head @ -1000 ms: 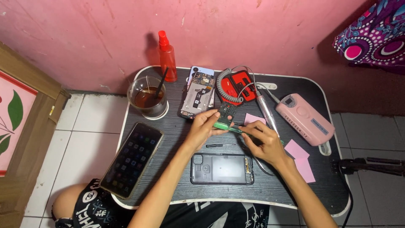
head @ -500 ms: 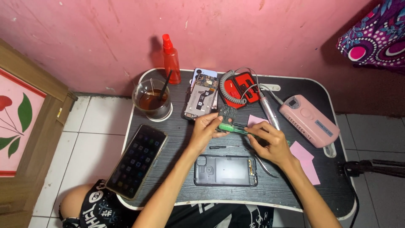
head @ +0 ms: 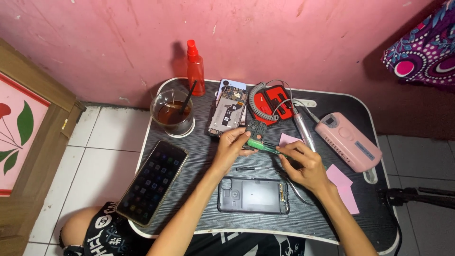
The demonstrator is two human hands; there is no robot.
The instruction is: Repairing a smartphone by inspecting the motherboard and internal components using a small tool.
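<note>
Pink plaster wall (head: 294, 33), white tile floor (head: 109, 137), wood cabinet (head: 33, 142) at left.

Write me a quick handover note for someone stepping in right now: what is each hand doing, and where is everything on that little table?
Left hand: pinches a small circuit board above the table.
Right hand: grips a green-handled tool, its tip at the board.
Opened phone body lies behind the hands; clear back cover lies in front of them; a small dark bit lies between.
Done: cover is off, board is out of the phone.
Left: board and cover are not back on.
Nearby: lit phone at left, glass of dark drink, pink device at right.
</note>
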